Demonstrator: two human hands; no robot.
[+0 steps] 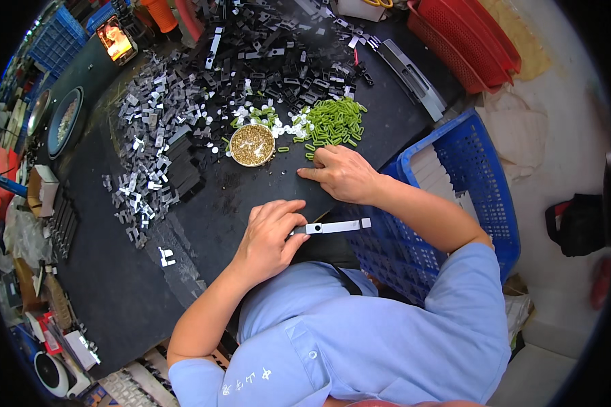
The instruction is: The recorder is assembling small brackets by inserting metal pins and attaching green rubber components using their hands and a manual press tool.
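My left hand (270,234) grips one end of a long, narrow silver-white latch-like part (336,226) with a dark round hole. The part juts out to the right, near the table's front edge. Ahead of it, my right hand (346,175) is closed, thumb and forefinger together pointing left above the black tabletop; anything between those tips is too small to tell. A few tiny pieces (282,172) lie just left of those fingertips. Beyond the right hand is a heap of green oval rings (336,121). A round dish of small brass-coloured pieces (252,144) stands to its left.
White round pieces (297,127) lie beside the rings. Grey and black metal parts (159,115) cover the table's far and left areas. A long grey part (411,78) lies at the far right. A blue crate (478,169) stands right of the table; red baskets (465,41) stand beyond.
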